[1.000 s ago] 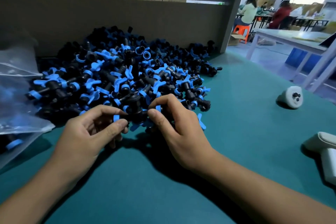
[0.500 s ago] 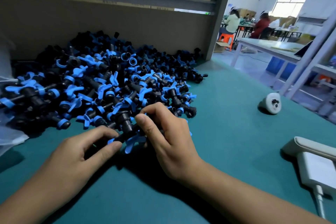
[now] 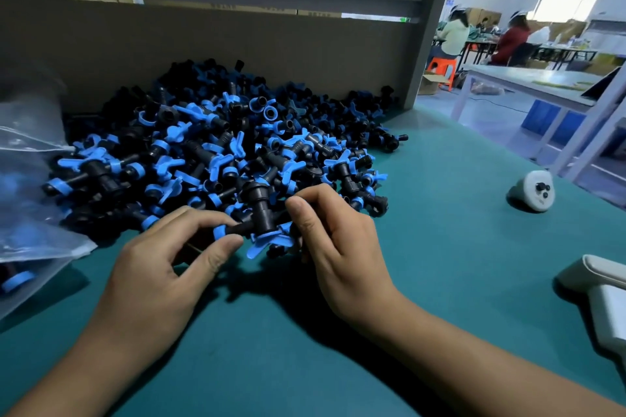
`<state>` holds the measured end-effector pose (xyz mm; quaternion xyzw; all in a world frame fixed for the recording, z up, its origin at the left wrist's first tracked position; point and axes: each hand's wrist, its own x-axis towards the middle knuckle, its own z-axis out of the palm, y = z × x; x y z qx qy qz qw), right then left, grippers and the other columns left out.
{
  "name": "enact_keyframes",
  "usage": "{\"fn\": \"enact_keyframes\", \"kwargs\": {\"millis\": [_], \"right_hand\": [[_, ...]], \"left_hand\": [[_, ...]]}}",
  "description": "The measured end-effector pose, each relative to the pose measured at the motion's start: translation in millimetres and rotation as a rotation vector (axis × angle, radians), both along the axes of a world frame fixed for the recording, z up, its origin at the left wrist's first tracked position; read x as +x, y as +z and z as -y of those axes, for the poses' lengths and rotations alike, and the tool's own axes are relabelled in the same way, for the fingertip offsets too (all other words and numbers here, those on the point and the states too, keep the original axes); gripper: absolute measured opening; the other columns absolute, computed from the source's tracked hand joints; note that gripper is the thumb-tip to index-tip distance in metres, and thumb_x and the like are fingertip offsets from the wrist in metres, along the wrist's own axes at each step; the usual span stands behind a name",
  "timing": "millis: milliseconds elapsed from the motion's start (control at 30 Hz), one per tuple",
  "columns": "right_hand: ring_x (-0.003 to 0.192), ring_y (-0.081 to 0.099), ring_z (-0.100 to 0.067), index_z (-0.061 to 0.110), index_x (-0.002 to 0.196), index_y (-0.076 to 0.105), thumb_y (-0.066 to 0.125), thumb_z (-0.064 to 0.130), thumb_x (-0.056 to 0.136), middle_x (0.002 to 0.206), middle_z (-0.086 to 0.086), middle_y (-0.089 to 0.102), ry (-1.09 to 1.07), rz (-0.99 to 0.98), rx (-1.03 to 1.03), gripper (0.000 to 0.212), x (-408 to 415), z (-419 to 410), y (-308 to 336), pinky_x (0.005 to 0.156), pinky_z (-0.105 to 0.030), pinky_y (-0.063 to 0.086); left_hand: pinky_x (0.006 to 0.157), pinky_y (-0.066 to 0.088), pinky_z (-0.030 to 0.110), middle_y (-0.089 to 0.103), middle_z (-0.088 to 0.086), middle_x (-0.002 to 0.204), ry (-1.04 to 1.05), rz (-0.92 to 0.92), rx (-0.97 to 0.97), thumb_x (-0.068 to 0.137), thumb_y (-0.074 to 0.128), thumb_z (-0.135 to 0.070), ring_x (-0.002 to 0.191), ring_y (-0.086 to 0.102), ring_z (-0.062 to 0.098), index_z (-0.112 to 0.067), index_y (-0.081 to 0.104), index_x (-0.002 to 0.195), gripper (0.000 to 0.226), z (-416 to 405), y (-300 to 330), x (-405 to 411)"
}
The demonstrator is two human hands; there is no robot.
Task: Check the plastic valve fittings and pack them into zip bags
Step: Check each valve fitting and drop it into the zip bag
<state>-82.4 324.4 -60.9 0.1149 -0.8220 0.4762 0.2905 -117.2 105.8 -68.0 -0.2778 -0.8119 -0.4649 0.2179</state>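
Centrally, both hands pinch one black valve fitting [image 3: 259, 213] with a blue handle: left hand [image 3: 159, 267] at its left end, right hand [image 3: 338, 247] at its right, before the pile [image 3: 210, 152]; bags [image 3: 30, 200] lie at left.

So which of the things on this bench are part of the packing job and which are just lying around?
Part of the job:
valve fitting, held by left hand and right hand
pile of fittings
zip bags

Just lying about:
white round plug
white device at the right edge
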Motion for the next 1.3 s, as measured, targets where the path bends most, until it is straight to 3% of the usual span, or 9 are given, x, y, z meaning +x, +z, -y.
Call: {"fn": "enact_keyframes", "kwargs": {"millis": [233,333,467,567,700,867,967,1067,1300], "right_hand": [[0.066,0.051,-0.009,0.030,0.104,0.062,0.059,0.039,0.108,0.080,0.007,0.063,0.115,0.038,-0.057,0.010,-8,-2,-5,0.065,-0.034,0.044],[0.083,0.064,-0.023,0.029,0.108,0.064,0.064,0.026,0.104,0.100,0.005,0.068,0.177,0.005,-0.029,0.005,-9,0,-5,0.075,-0.047,0.053],[0.101,0.068,-0.024,0.026,0.105,0.064,0.070,0.014,0.097,0.106,0.007,0.068,0.173,-0.066,0.047,0.015,-9,0,-4,0.086,-0.049,0.054],[0.096,0.069,-0.027,0.027,0.105,0.064,0.070,0.018,0.097,0.106,0.007,0.069,0.162,-0.039,-0.005,0.014,-8,0,-5,0.084,-0.051,0.055],[0.094,0.070,-0.021,0.028,0.109,0.063,0.070,0.016,0.100,0.108,0.008,0.071,0.155,-0.011,-0.057,0.017,-7,0,-6,0.085,-0.045,0.057],[0.083,0.068,-0.014,0.032,0.111,0.062,0.070,0.015,0.103,0.103,0.008,0.072,0.178,0.017,-0.097,0.021,-8,-1,-7,0.073,-0.027,0.053],[0.076,0.064,-0.021,0.033,0.111,0.061,0.071,0.021,0.103,0.096,0.008,0.071,0.141,0.019,-0.122,0.016,-8,0,-7,0.069,-0.038,0.055],[0.074,0.062,-0.026,0.033,0.111,0.061,0.068,0.028,0.103,0.092,0.007,0.069,0.124,0.019,-0.071,0.011,-7,1,-7,0.070,-0.048,0.055],[0.077,0.063,-0.009,0.028,0.107,0.063,0.062,0.027,0.108,0.091,0.017,0.068,0.087,-0.024,0.020,0.001,-7,1,-5,0.071,-0.018,0.046]], "left_hand": [[0.084,0.045,0.013,0.067,-0.014,0.101,0.071,-0.111,-0.003,0.089,0.079,-0.028,0.098,0.067,0.009,-0.023,0.074,0.104,0.016,-3,6,5],[0.085,0.048,0.015,0.064,-0.013,0.105,0.125,-0.141,0.016,0.081,0.086,-0.004,0.103,0.065,0.009,-0.024,0.073,0.101,0.031,0,7,3],[0.083,0.050,0.023,0.061,-0.012,0.102,0.134,-0.156,0.000,0.077,0.081,0.006,0.099,0.064,0.014,-0.026,0.067,0.097,0.040,3,5,0],[0.084,0.051,0.029,0.061,-0.012,0.101,0.126,-0.127,-0.003,0.079,0.082,0.002,0.096,0.064,0.014,-0.029,0.066,0.098,0.040,3,4,1],[0.085,0.041,0.009,0.066,-0.015,0.101,0.102,-0.073,-0.005,0.084,0.085,-0.007,0.101,0.064,0.007,-0.032,0.066,0.099,0.035,4,7,4],[0.071,0.048,0.019,0.069,-0.013,0.096,0.065,0.029,0.027,0.090,0.080,-0.023,0.084,0.066,0.013,-0.032,0.068,0.100,0.019,4,4,4],[0.062,0.046,0.019,0.069,-0.013,0.090,0.051,0.082,0.042,0.095,0.068,-0.040,0.072,0.062,0.008,-0.035,0.068,0.104,0.011,5,3,1],[0.063,0.054,0.035,0.068,-0.003,0.075,-0.036,0.250,0.154,0.096,0.062,-0.051,0.064,0.064,0.015,-0.032,0.067,0.102,0.020,5,0,-3],[0.052,0.051,0.043,0.058,0.007,0.058,-0.145,0.392,0.191,0.093,0.054,-0.068,0.057,0.063,0.033,-0.019,0.059,0.080,0.051,7,-4,-4]]}}
